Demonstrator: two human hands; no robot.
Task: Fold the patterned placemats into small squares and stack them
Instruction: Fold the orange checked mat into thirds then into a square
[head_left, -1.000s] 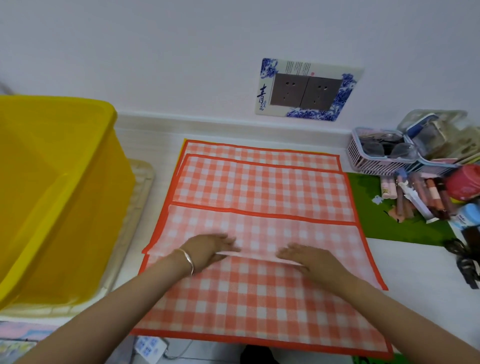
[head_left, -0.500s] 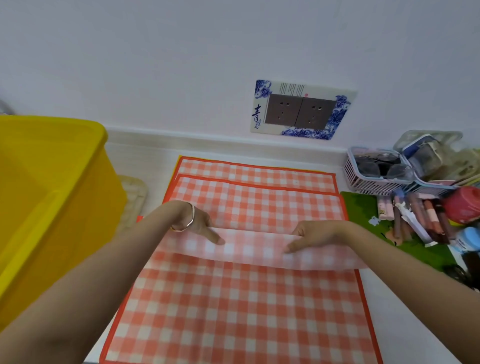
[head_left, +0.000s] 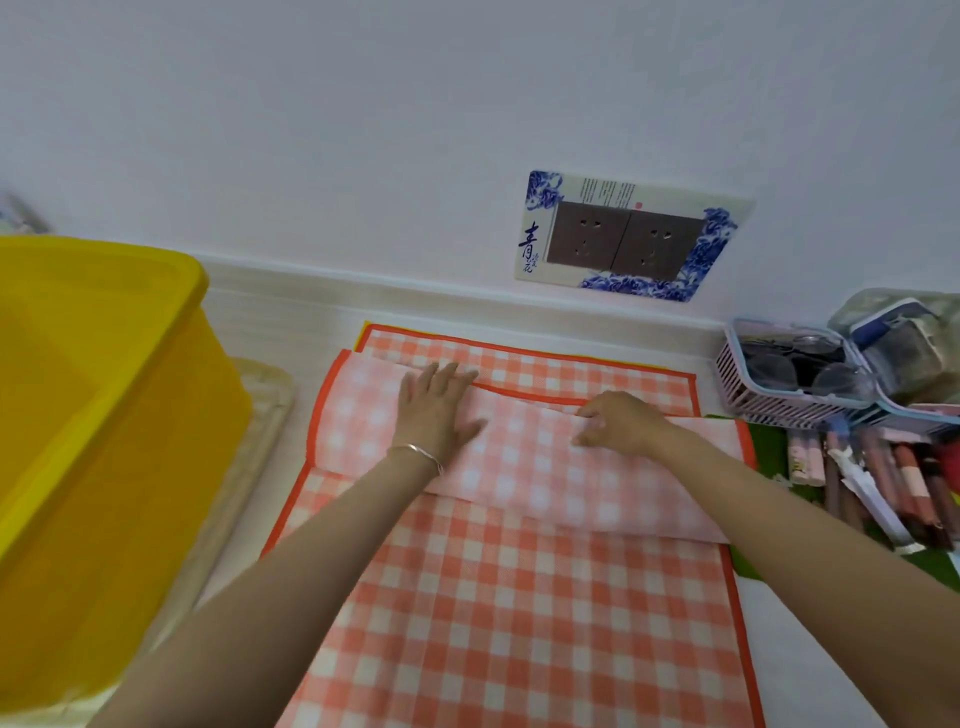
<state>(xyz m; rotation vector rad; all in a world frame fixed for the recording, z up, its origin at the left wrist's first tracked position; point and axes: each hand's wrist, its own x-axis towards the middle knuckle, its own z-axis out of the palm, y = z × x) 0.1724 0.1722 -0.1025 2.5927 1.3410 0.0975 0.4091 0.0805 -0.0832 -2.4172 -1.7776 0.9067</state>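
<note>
The top placemat (head_left: 519, 623) covers most of the counter between the arms, orange check side up. Its far part is doubled back as a pale flap (head_left: 519, 483) whose long axis runs 9 to 3 o'clock. The crease sits at 6 o'clock from both hands, about under the forearms, and the flap's orange-trimmed free edge is at 12, right at the fingertips. Another placemat underneath (head_left: 571, 371) peeks out just past that edge.

The left hand (head_left: 436, 410) lies flat on the flap's 9 o'clock half, fingers straight and spread, gripping nothing. The right hand (head_left: 623, 423) is on the 3 o'clock half, fingers curled, and looks like it's pinching the free edge. I'd guess squaring that edge comes next, and the right hand is best placed for it.
</note>
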